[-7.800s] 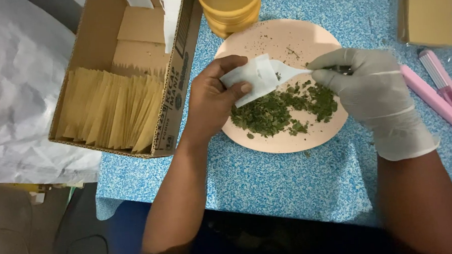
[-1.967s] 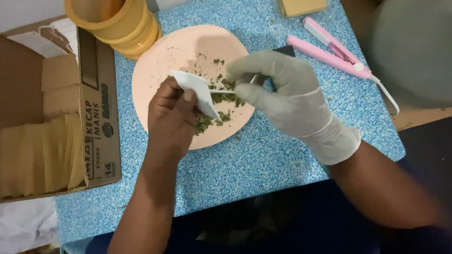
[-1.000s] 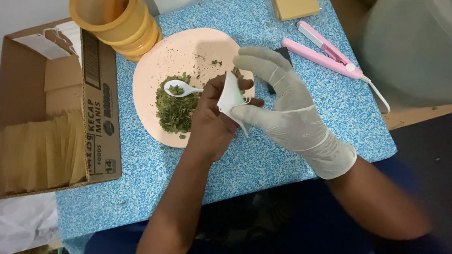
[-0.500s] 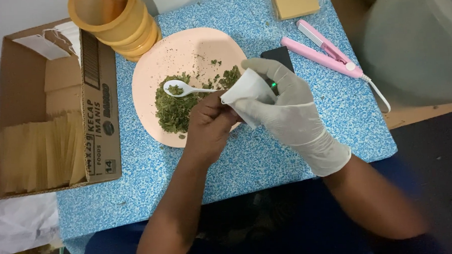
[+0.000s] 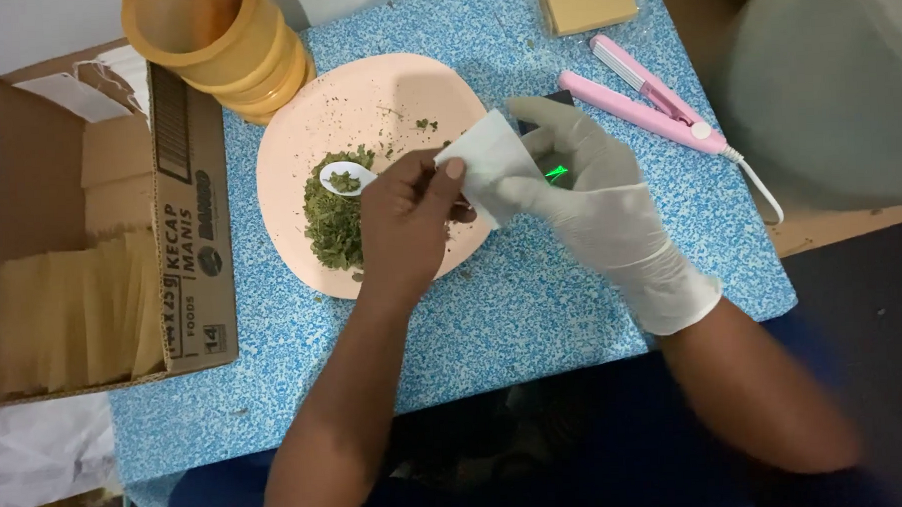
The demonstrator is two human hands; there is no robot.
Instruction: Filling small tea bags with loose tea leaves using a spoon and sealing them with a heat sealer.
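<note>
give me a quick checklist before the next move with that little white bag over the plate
1. White paper bag held by both hands: ok. The bare left hand pinches its left edge and the gloved right hand grips it from the right.
2. Bag mouth open or closed: cannot tell.
3. White spoon free and set down: ok. It lies on the green dried leaves.
4. Leaves kept on the pink plate: ok, apart from a few crumbs scattered on it.
5. Pink sealing tool within reach: ok. It lies on the blue table just past the right hand.
</note>
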